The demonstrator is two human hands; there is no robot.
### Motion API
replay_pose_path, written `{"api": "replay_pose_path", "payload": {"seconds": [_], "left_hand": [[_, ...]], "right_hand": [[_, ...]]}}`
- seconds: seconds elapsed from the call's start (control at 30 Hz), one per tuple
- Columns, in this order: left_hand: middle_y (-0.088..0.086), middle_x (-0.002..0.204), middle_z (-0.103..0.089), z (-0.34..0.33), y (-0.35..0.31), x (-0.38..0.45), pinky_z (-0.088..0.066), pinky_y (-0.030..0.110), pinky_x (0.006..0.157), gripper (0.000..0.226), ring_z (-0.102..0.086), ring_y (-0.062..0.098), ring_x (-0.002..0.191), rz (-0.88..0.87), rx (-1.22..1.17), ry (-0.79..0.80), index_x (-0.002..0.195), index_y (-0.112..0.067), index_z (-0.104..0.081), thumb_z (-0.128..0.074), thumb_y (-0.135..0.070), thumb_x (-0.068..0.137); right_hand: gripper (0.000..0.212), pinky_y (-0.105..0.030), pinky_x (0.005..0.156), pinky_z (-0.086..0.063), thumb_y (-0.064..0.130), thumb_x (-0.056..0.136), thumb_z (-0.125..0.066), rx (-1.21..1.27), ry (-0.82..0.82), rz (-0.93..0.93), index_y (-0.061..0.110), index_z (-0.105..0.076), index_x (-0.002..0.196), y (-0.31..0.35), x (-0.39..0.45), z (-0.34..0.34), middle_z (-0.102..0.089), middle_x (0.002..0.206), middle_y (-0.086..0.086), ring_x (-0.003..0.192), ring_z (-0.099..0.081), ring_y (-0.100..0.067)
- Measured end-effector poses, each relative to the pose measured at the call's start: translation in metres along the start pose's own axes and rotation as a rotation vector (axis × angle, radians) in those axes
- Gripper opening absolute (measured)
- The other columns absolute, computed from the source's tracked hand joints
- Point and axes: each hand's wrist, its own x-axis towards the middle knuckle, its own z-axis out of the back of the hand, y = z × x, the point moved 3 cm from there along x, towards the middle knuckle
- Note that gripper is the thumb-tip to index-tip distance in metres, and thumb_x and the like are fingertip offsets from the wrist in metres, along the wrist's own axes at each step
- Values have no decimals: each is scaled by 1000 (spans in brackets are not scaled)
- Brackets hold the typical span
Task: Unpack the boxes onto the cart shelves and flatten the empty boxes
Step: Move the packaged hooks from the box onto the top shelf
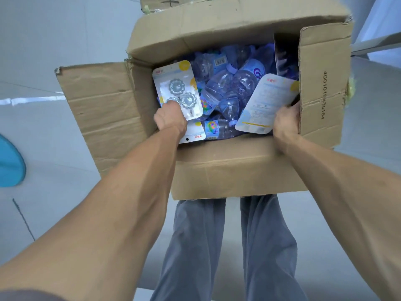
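Open cardboard box [236,168] sits straight ahead at 12 o'clock, past the knees, flaps splayed. Left hand [170,118] inside at the 9 o'clock wall, fingers curled on the hook card [176,88], long axis running 12 to 6. Water bottles [230,90] heaped mid-box. Right hand [286,122] at the 3 o'clock wall pinches the back-facing card [263,105], tilted toward 1 o'clock. Judged: lift straight up; the upright right flap [323,83] crowds that side, more room left.

Open cardboard box [236,166] on the floor before the person's legs [232,246]. Inside: water bottles [230,90] at centre; a hook blister pack [176,90] at left, under the left hand [170,119]; a second pack [265,103] at right, beside the right hand [286,120].
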Motion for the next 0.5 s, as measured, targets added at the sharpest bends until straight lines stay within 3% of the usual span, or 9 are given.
{"api": "replay_pose_path", "payload": {"seconds": [0.03,0.1,0.13,0.2,0.23,0.33,0.43,0.5], "left_hand": [[12,122,-65,1,3,1,-45,34,81,29,-62,31,113,25,-3,9,118,-9,-59,-57,-6,89],[9,119,-66,4,7,4,-40,31,74,26,-63,28,110,64,-14,35,114,-13,-64,-56,-11,90],[9,119,-66,4,9,5,-40,31,73,25,-64,28,109,72,-22,43,114,-14,-65,-56,-12,90],[10,121,-64,1,12,7,-41,31,76,27,-63,29,111,74,-55,40,116,-13,-65,-54,-13,91],[11,122,-64,0,14,8,-42,31,78,28,-62,29,113,77,-76,36,116,-13,-64,-53,-13,91],[13,119,-64,2,18,9,-39,30,74,24,-63,31,110,72,-153,8,109,-10,-66,-51,-16,91],[13,114,-66,6,20,4,-37,29,73,24,-63,33,105,63,-231,2,102,-8,-67,-51,-19,89],[13,114,-66,8,22,-2,-38,29,74,23,-63,33,104,68,-268,5,100,-8,-66,-50,-20,88]], "right_hand": [[36,-24,98,-42,17,102,-38,174,-54,-61,12,-48,136,2,-2,1,-57,133,-6,124,-54,-22],[38,-14,80,-40,18,103,-41,969,-26,-412,2,-45,137,-4,3,-10,-53,136,-18,125,-51,-32],[45,-18,82,-36,22,101,-47,1029,-20,-449,0,-41,139,-2,0,-13,-48,141,-21,129,-47,-33],[60,-24,105,-25,29,91,-62,855,5,-391,5,-39,140,5,5,-20,-45,145,-16,133,-43,-28],[62,-27,109,-25,28,86,-67,771,-11,-367,7,-41,137,7,7,-25,-48,143,-13,132,-46,-25],[47,-33,96,-42,18,79,-66,690,-91,-369,12,-53,124,19,4,-23,-61,123,-11,114,-58,-27],[18,-34,78,-49,24,75,-67,637,1,-258,14,-65,90,35,-5,-23,-68,95,-7,92,-60,-28],[21,-35,66,-49,27,72,-64,759,72,-206,6,-62,76,51,-9,-21,-62,77,-6,74,-57,-24]]}}
